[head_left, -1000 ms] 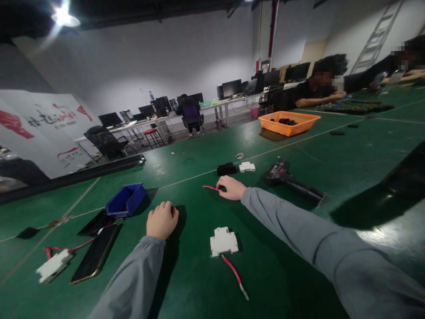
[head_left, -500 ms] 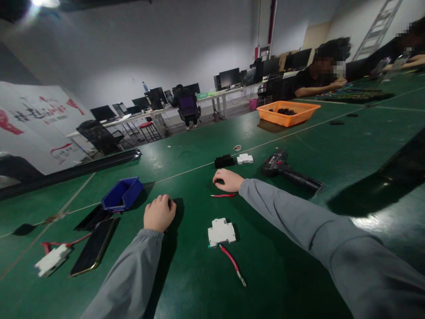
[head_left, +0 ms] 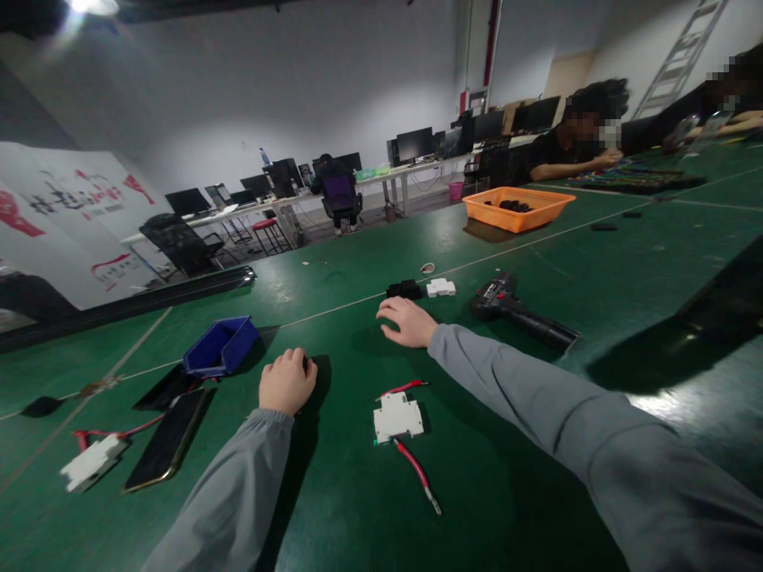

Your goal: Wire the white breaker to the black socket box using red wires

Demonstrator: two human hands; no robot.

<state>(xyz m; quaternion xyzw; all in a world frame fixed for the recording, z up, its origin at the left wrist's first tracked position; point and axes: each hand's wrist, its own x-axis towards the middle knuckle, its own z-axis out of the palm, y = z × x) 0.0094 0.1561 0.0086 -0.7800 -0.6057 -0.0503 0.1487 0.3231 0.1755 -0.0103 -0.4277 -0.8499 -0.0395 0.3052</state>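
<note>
My left hand rests on the green table, knuckles up and fingers curled under. Anything in its grasp is hidden. Farther right, my right hand hovers low over the table, thumb and fingers apart, holding nothing. Closer to me lies a white circuit breaker on its side. A short red wire runs from its near end to a bare metal tip. Along its far edge is a loose red wire. Just beyond my right hand sit a black block and a small white module.
A black power screwdriver lies at right, before an orange basket of black parts. Left are a blue bin, a phone and another white breaker with red wire. A co-worker sits across the table.
The loose red wire has come nearer to me, from beside my right hand to the breaker's far edge. My right hand's fingers have spread apart. My left hand has stayed put.
</note>
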